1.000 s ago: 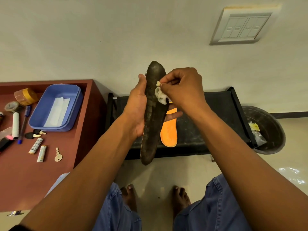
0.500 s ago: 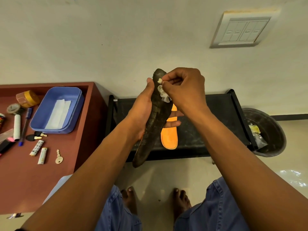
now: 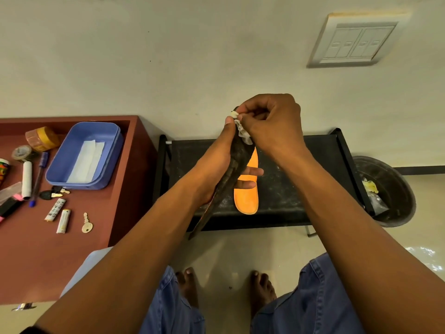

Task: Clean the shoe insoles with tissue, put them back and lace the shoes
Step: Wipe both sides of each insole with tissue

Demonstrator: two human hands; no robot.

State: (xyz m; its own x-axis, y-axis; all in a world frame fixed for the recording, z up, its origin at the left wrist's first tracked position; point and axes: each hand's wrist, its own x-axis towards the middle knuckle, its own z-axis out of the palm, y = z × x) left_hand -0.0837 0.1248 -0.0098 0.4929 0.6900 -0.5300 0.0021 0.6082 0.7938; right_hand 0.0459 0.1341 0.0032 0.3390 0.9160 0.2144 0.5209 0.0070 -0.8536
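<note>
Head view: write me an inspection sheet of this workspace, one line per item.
Surface: black bench, dusty.
Job's things: dark insole held up; orange insole on bench; tissue on dark insole's top end.
Clutter: blue tray, key, pens, tape on red table.
Hands: left hand grips dark insole; right hand pinches tissue.
Cables: nothing seen.
Surroundings: bin, wall switch.

Matt dark insole (image 3: 237,162), crumpled paper tissue (image 3: 243,133).

A black bench (image 3: 301,165) bears an orange insole (image 3: 246,198); the red table (image 3: 36,256) holds a blue tray (image 3: 113,160).
</note>
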